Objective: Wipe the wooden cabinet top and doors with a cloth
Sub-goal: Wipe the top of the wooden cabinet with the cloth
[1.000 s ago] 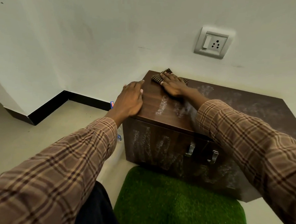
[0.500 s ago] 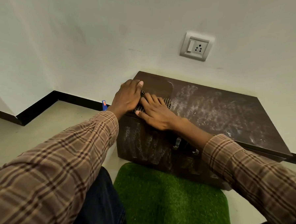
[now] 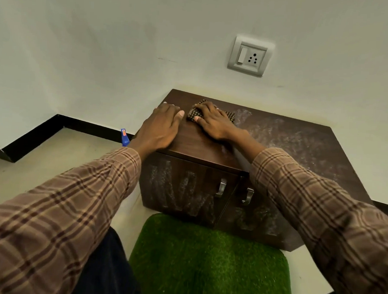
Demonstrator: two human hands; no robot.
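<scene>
A low dark wooden cabinet [image 3: 301, 143] stands against the wall, its top dusty white on the right and wiped dark on the left. My right hand [image 3: 214, 122] lies flat on a checked brown cloth [image 3: 193, 114], pressing it onto the top near the back left corner. My left hand [image 3: 161, 128] rests palm down on the top's left edge, fingers together, holding nothing. The two doors [image 3: 186, 189] below show chalky streaks and carry metal handles [image 3: 221, 188].
A green grass-like mat [image 3: 209, 264] lies on the floor in front of the cabinet. A blue bottle [image 3: 124, 137] stands beside the cabinet's left side by the black skirting. A wall socket [image 3: 250, 56] sits above the cabinet.
My right hand pulled the cloth to the front left edge, then pushed it back toward the wall. The left hand stayed on the left edge.
</scene>
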